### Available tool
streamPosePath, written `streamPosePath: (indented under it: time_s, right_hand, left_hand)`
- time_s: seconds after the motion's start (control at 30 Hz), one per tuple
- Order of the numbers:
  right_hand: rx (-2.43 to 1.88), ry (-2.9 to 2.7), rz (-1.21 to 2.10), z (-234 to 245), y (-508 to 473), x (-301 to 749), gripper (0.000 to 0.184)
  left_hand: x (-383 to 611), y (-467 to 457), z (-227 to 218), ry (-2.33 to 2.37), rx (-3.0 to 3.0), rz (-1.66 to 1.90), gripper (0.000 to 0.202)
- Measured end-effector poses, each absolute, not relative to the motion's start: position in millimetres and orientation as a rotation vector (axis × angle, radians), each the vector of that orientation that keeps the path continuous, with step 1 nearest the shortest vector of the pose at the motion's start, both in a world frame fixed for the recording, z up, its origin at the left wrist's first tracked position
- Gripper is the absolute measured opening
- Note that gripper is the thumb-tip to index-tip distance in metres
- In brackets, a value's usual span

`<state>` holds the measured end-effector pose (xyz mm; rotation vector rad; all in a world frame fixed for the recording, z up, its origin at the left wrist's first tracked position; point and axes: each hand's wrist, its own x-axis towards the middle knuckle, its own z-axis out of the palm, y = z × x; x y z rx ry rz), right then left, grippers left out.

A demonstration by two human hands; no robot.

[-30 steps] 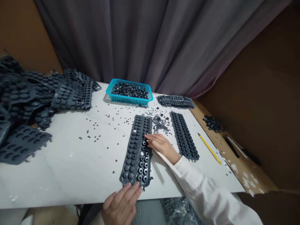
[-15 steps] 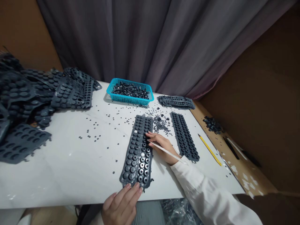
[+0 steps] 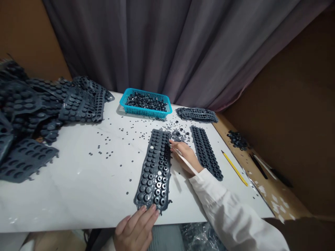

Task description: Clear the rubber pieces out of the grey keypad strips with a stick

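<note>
A dark grey rubber sheet (image 3: 154,164) with rows of raised round knobs lies lengthwise before me on the white table. My left hand (image 3: 137,226) rests its outstretched fingertips on the sheet's near end. At the sheet's right edge, toward its far half, my right hand (image 3: 186,155) has its fingers closed around a thin white stick (image 3: 188,165). The stick slants back over the hand toward the sleeve; its exact kind is unclear. Fingertips of that hand reach the right-hand row of knobs and cover a few. Two pale round spots show on the sheet.
Behind the sheet stands a blue basket (image 3: 167,111) of small dark parts. Tiny dark discs (image 3: 108,152) litter the tabletop. A second knobbed sheet (image 3: 206,153) and a yellow pencil-like tool (image 3: 235,168) lie rightward. Crumpled sheets (image 3: 81,104) heap up at left.
My right hand has moved up and right along the sheet toward its far end, taking the white stick with it. My left hand stays at the near end.
</note>
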<state>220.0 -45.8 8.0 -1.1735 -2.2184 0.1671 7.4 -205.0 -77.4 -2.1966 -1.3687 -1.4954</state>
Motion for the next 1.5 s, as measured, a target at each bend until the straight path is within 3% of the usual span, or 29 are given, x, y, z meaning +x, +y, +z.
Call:
streamPosePath:
  time_s: [0.2,0.53,0.77,1.03,1.5]
  right_hand:
    - [-1.056,-2.242,0.447,1.4,-60.8,216.9,0.007]
    - [-1.024,-2.399,0.153,0.2,-52.9,215.9,0.015]
    - [-1.224,-2.114,0.215,1.4,-46.7,221.9,0.014]
    - [-1.126,-2.164,0.484,-0.4,-52.1,218.8,0.01]
    - [-1.261,-2.104,0.17,-1.7,-32.6,226.3,0.016]
  left_hand:
    - [8.6,-204.6,-77.4,-1.364,-2.189,-1.49,0.031]
    - [8.4,-204.4,-76.1,-1.365,-2.193,-1.496,0.029]
    - [8.0,-204.2,-78.1,-1.359,-2.19,-1.517,0.031]
    - [8.0,-204.1,-79.8,-1.357,-2.188,-1.483,0.031]
    - [7.3,-203.2,-78.3,-1.346,-2.203,-1.48,0.03]
